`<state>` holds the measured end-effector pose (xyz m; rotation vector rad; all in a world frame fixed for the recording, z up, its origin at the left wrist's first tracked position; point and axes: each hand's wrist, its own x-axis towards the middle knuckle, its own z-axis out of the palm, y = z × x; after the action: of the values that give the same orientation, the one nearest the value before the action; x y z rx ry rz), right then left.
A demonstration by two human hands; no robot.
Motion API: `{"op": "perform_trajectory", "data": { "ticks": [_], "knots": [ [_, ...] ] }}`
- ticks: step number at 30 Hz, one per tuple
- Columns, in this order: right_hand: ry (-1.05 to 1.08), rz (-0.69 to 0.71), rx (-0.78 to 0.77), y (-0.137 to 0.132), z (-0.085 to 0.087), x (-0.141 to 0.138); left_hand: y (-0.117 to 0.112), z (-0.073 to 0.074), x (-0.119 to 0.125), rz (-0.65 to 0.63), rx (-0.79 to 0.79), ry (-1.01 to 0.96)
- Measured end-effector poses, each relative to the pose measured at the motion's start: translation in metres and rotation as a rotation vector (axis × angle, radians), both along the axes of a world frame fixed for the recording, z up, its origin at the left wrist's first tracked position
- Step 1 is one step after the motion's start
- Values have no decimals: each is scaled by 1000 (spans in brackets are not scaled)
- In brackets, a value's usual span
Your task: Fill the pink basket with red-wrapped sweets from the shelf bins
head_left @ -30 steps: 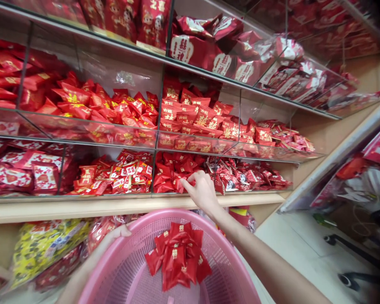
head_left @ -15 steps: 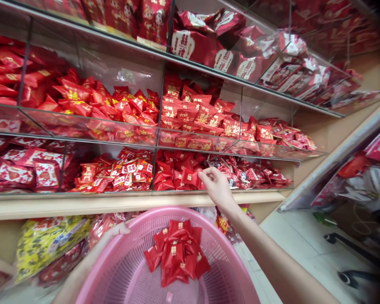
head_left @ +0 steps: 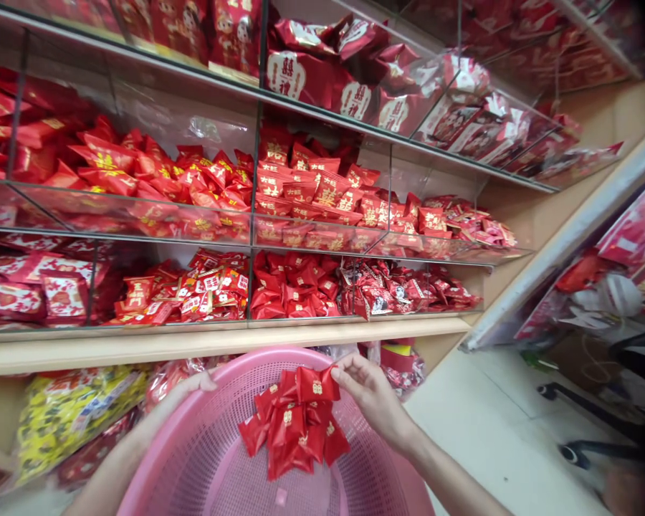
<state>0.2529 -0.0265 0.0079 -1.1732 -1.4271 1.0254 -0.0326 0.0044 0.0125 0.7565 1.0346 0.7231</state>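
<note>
A pink plastic basket (head_left: 408, 444) is tilted toward me, and my left hand (head_left: 185, 390) grips its left rim. Inside it lies a pile of small red packets (head_left: 293, 430) with gold print. My right hand (head_left: 368, 390) is over the basket's far right side, thumb and fingers pinching the corner of one red packet (head_left: 318, 385) just above the pile. Similar red packets (head_left: 295, 287) fill a bottom-shelf compartment behind the basket.
Glass-fronted shelves (head_left: 193, 215) hold several sorts of red wrapped packets. A wooden ledge (head_left: 140, 349) runs below them. Under it are a yellow bag (head_left: 80, 408) and other packages. Black chair legs (head_left: 596, 423) stand on the floor at right.
My right hand has moved from the bottom shelf down to the basket, carrying a red packet. My left hand still holds the rim. The view has shifted slightly.
</note>
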Motion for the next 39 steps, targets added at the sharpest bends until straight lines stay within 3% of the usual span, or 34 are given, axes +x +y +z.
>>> {"op": "perform_trajectory", "data": {
  "ticks": [4, 6, 8, 11, 13, 15, 18, 21, 32, 39],
  "knots": [
    [18, 9, 3, 1, -17, -5, 6, -1, -12, -69, 139, 85],
    [23, 28, -2, 1, -21, -8, 10, 2, -18, -100, 316, 267],
    [9, 39, 6, 0, -21, -9, 11, 11, -20, -33, 506, 527],
    [-42, 60, 28, -4, -14, -11, 4, 30, -5, 64, 779, 863],
    [-89, 92, 42, -10, -6, -13, -2, 39, 14, -80, 927, 901],
    [-117, 124, 46, -16, 3, -16, -5, 41, 32, -237, 920, 840],
    [-118, 153, 47, -23, 10, -20, -2, 31, 49, -438, 903, 755],
    [-105, 151, 57, -25, 10, -19, 3, 24, 54, -541, 919, 705],
    [-39, 73, 140, -23, 0, -13, -8, 39, 54, -509, 827, 548],
    [169, 154, -97, 0, 15, -17, 6, 45, 61, -430, 865, 528]
  ]
}}
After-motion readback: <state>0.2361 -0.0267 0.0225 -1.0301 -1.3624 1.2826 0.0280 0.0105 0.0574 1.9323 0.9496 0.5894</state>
